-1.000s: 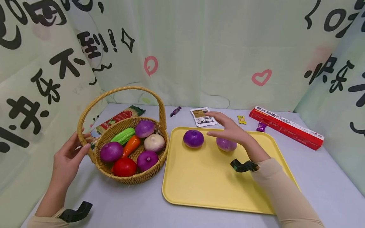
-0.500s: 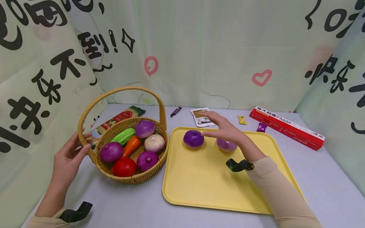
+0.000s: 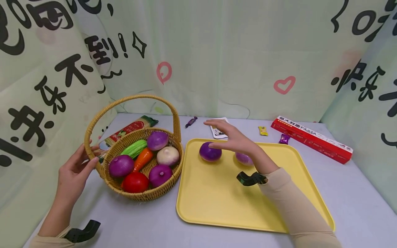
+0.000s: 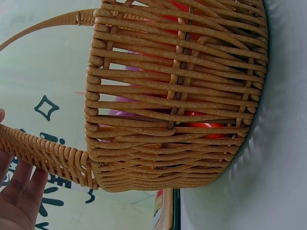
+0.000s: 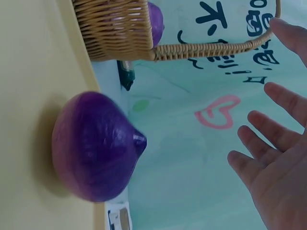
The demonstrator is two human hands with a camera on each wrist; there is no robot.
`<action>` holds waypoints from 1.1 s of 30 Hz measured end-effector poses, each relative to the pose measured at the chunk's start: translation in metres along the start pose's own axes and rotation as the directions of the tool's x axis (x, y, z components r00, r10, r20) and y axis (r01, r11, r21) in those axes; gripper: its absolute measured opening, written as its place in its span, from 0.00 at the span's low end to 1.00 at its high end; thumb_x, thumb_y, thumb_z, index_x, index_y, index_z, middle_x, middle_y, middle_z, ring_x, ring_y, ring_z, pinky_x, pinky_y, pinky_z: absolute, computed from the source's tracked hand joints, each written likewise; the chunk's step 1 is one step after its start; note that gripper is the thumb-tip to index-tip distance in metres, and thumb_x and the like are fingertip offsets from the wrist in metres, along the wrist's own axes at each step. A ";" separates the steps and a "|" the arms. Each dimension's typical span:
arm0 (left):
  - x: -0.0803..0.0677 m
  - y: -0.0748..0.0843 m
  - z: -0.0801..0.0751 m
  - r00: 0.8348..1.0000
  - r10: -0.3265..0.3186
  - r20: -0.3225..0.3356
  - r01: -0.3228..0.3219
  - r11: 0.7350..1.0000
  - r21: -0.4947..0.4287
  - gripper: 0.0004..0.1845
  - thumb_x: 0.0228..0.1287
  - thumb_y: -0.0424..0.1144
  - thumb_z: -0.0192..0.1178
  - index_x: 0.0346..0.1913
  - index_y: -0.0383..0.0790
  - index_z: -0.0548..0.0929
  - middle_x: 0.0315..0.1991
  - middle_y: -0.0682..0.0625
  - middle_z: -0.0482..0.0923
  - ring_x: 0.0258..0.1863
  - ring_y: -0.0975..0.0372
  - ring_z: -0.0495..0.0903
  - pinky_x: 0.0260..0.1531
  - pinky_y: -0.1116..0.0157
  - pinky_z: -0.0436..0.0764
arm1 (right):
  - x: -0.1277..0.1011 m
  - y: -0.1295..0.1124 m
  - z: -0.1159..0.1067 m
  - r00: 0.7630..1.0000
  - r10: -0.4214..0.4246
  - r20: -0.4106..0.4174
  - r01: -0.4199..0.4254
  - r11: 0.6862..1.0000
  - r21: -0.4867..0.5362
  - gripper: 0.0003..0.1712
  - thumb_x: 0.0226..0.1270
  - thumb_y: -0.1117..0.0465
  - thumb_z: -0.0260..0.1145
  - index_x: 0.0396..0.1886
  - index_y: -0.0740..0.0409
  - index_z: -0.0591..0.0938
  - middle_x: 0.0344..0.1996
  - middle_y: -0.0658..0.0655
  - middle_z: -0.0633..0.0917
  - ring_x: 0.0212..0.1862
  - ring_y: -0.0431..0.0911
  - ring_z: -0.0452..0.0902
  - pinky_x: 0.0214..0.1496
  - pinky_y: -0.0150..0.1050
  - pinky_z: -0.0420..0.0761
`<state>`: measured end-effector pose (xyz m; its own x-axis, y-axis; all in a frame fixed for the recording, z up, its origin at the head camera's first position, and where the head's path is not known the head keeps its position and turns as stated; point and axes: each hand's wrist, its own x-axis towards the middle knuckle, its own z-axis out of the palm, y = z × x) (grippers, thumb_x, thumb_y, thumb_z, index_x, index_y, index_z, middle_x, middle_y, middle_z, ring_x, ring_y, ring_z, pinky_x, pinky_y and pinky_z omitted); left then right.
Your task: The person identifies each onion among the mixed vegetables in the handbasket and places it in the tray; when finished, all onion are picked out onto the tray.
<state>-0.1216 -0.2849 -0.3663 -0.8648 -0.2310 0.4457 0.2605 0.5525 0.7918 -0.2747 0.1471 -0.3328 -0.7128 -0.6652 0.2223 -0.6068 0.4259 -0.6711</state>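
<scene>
A yellow tray [image 3: 217,196] lies on the table with a dark purple onion [image 3: 208,153] [image 5: 96,146] and a paler purple onion [image 3: 243,158] near its far edge. My right hand [image 3: 231,137] [image 5: 273,158] hovers over them with fingers spread and straight, holding nothing. A wicker basket [image 3: 155,191] [image 4: 177,96] to the left holds purple onions, a white onion, a carrot, a tomato and a green gourd. My left hand [image 3: 74,168] [image 4: 17,196] rests against the base of the basket's handle [image 3: 90,132] with fingers extended.
Behind the basket lies a pasta packet [image 3: 130,129]. Along the back sit a purple candy [image 3: 191,121], a white pouch [image 3: 217,131], a yellow candy [image 3: 263,130], another purple candy [image 3: 283,138] and a red pasta box [image 3: 311,137]. Printed curtains enclose the table.
My right hand has drifted left across the tray, from above the paler onion to above the dark purple one. The left hand and basket have stayed put.
</scene>
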 end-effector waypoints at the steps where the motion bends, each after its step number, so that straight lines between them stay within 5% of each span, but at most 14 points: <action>1: 0.000 0.000 0.000 1.000 0.002 0.002 -0.002 1.000 -0.001 0.30 0.65 0.31 0.57 0.69 0.50 0.66 0.50 0.75 0.76 0.48 0.79 0.74 0.42 0.87 0.73 | 0.002 -0.002 0.001 1.000 -0.002 0.003 0.002 1.000 0.002 0.41 0.57 0.51 0.69 0.70 0.43 0.63 0.71 0.52 0.62 0.71 0.51 0.59 0.69 0.54 0.65; 10: 0.000 0.001 0.001 1.000 0.004 0.000 -0.004 1.000 -0.001 0.30 0.65 0.31 0.57 0.69 0.50 0.66 0.50 0.74 0.76 0.48 0.79 0.74 0.42 0.87 0.73 | 0.019 -0.016 0.012 0.998 -0.058 0.017 0.058 0.998 0.003 0.40 0.58 0.51 0.69 0.69 0.40 0.64 0.72 0.50 0.61 0.73 0.47 0.54 0.73 0.52 0.60; 27: -0.002 -0.001 -0.001 1.000 0.012 0.007 -0.012 1.000 -0.012 0.30 0.65 0.30 0.56 0.69 0.49 0.66 0.49 0.75 0.74 0.48 0.79 0.75 0.42 0.86 0.75 | 0.052 -0.048 0.041 0.978 -0.206 0.029 0.199 0.969 0.148 0.39 0.57 0.60 0.70 0.68 0.53 0.66 0.69 0.52 0.65 0.71 0.45 0.59 0.74 0.43 0.60; 33: 0.000 -0.001 0.000 1.000 0.008 0.002 -0.008 1.000 -0.014 0.30 0.64 0.31 0.57 0.69 0.50 0.66 0.50 0.75 0.75 0.49 0.78 0.75 0.42 0.87 0.74 | 0.066 -0.059 0.051 0.970 -0.234 0.067 0.229 0.970 0.079 0.38 0.57 0.57 0.70 0.68 0.50 0.67 0.68 0.51 0.66 0.70 0.45 0.60 0.71 0.46 0.65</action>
<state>-0.1217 -0.2858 -0.3676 -0.8637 -0.2251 0.4509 0.2732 0.5427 0.7943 -0.2682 0.0467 -0.3143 -0.5255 -0.7861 0.3253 -0.7243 0.2128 -0.6559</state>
